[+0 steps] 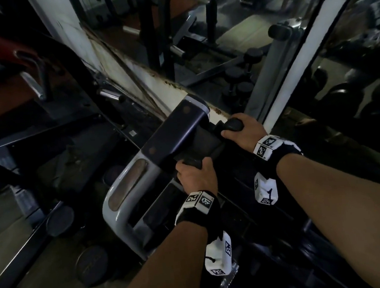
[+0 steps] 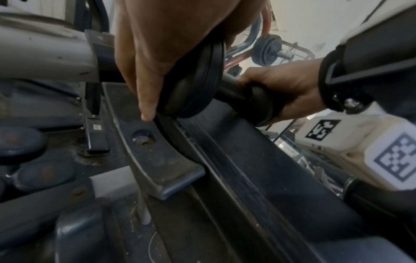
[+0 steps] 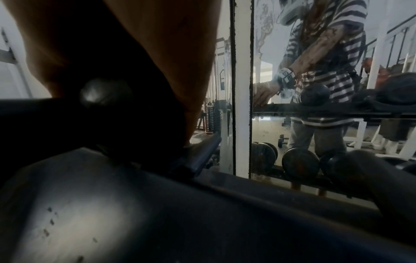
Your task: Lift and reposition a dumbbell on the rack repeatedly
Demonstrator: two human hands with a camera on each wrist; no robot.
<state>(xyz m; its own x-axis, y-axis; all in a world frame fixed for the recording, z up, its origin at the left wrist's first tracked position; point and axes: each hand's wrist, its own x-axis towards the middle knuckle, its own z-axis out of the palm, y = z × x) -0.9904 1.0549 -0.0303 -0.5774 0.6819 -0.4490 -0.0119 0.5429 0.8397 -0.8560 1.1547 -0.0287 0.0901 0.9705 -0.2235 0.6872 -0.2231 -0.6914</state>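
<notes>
A black dumbbell (image 1: 234, 124) lies across the top tier at the left end of the rack (image 1: 123, 189). My left hand (image 1: 197, 178) grips its near head from above, and my right hand (image 1: 246, 131) is curled over its far head. In the left wrist view the left fingers (image 2: 146, 99) wrap the near disc (image 2: 193, 83), which sits right at the curved saddle (image 2: 155, 160); I cannot tell whether they touch. The right hand (image 2: 286, 85) holds the other head past the short handle (image 2: 231, 89). In the right wrist view the palm (image 3: 135, 35) covers the dark head.
More round dumbbells (image 1: 60, 221) rest on the lower tier and floor at the left. A wall mirror (image 1: 220, 36) and a white pillar (image 1: 293, 69) stand just behind the rack. The long black rail (image 2: 258, 178) runs on toward the right. The mirror (image 3: 315, 89) reflects a person in a striped shirt.
</notes>
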